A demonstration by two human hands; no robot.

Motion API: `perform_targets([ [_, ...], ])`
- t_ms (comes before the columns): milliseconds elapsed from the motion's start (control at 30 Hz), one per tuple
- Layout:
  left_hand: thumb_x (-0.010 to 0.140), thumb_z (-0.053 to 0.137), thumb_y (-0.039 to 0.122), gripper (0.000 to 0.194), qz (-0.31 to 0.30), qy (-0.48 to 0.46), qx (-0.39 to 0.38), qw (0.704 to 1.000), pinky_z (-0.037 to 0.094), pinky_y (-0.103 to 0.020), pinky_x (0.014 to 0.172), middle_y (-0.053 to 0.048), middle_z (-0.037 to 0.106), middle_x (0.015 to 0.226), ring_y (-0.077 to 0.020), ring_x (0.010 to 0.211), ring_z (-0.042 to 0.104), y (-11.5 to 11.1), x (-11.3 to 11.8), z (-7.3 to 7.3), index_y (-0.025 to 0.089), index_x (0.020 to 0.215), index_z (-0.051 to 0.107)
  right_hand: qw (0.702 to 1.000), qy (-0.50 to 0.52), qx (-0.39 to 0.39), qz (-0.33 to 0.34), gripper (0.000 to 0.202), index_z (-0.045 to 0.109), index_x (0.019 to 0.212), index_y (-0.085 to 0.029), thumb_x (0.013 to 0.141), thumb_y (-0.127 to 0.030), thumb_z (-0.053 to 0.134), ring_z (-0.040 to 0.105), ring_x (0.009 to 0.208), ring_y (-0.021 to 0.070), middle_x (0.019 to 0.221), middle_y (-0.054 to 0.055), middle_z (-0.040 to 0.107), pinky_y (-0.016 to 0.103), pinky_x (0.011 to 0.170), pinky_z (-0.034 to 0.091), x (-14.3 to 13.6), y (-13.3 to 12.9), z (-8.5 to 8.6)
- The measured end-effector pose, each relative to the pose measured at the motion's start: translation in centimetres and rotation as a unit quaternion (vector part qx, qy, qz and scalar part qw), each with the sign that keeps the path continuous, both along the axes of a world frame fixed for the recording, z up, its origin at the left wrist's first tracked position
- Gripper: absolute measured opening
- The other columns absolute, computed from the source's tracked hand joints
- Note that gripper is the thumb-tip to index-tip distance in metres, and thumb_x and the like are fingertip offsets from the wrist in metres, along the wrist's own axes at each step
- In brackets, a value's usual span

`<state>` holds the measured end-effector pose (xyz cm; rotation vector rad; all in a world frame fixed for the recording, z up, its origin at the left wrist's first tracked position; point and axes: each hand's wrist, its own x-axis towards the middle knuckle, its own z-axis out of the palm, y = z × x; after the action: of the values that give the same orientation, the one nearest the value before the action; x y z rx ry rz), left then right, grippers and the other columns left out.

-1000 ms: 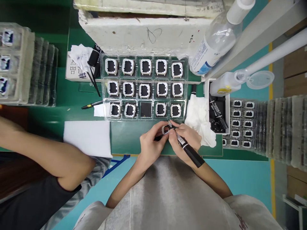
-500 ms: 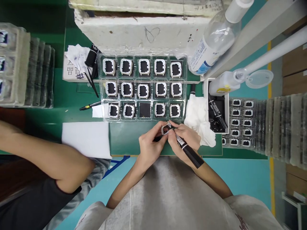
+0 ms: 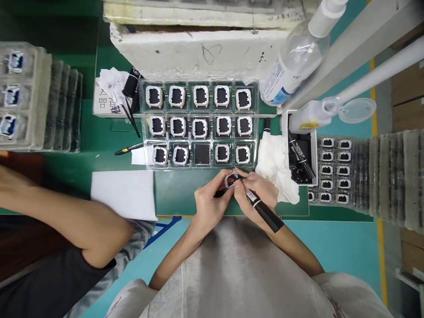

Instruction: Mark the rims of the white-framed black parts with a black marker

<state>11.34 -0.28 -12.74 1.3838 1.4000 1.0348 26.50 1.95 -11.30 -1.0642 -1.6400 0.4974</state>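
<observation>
My left hand [image 3: 211, 198] is closed on a small white frame part [image 3: 229, 179], held between thumb and fingers near the table's front edge. In my right hand [image 3: 256, 194] is a black marker [image 3: 266, 215], its front end against the frame part and its back end pointing down to the right. Fingertips of both hands meet around the part. Just beyond them lies a clear plastic tray [image 3: 190, 114] with similar white frames in its compartments; one front-row compartment [image 3: 202, 153] holds no frame. The marker's tip is hidden by my fingers.
A crumpled white cloth [image 3: 276, 165] and a box of markers [image 3: 316, 159] lie at the right, with bottles [image 3: 294, 66] behind. Tray stacks [image 3: 357, 172] stand on both sides. At the left are a white pad [image 3: 122, 194] and another person's arm [image 3: 79, 216].
The whole view has shifted slightly, so the table and tray appear a little further right and lower. Both hands keep their hold on the frame part and the marker.
</observation>
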Motion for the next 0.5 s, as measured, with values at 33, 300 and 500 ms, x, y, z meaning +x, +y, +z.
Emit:
perform_targets([
  [33, 0.108, 0.072, 0.026, 0.02, 0.001, -0.003, -0.004, 1.0, 0.057, -0.02, 0.086, 0.001, 0.076, 0.101, -0.0106, 0.085, 0.071, 0.0, 0.01, -0.04, 0.021, 0.128, 0.075, 1.0, 0.003, -0.004, -0.005, 0.019, 0.063, 0.102, -0.02, 0.111, -0.004, 0.068, 0.08, 0.105, 0.0263, 0.099, 0.003, 0.073, 0.038, 0.098, 0.074, -0.04, -0.03, -0.03],
  [300, 0.108, 0.072, 0.035, 0.023, -0.003, -0.028, -0.035, 0.999, 0.057, -0.022, 0.082, -0.001, 0.074, 0.096, -0.013, 0.083, 0.068, 0.13, -0.09, -0.16, 0.019, 0.124, 0.075, 1.0, 0.005, -0.008, 0.011, 0.02, 0.062, 0.101, -0.02, 0.11, -0.004, 0.068, 0.08, 0.107, 0.0279, 0.098, 0.003, 0.073, 0.038, 0.096, 0.075, 0.02, 0.05, -0.06],
  [500, 0.106, 0.075, 0.033, 0.025, 0.006, -0.034, -0.04, 0.999, 0.062, -0.025, 0.092, -0.003, 0.078, 0.106, -0.016, 0.092, 0.075, 0.07, -0.14, -0.23, 0.019, 0.127, 0.077, 1.0, 0.011, -0.012, -0.011, 0.02, 0.062, 0.098, -0.02, 0.111, -0.006, 0.069, 0.08, 0.106, 0.0267, 0.102, 0.004, 0.074, 0.039, 0.098, 0.073, -0.03, -0.1, -0.2],
])
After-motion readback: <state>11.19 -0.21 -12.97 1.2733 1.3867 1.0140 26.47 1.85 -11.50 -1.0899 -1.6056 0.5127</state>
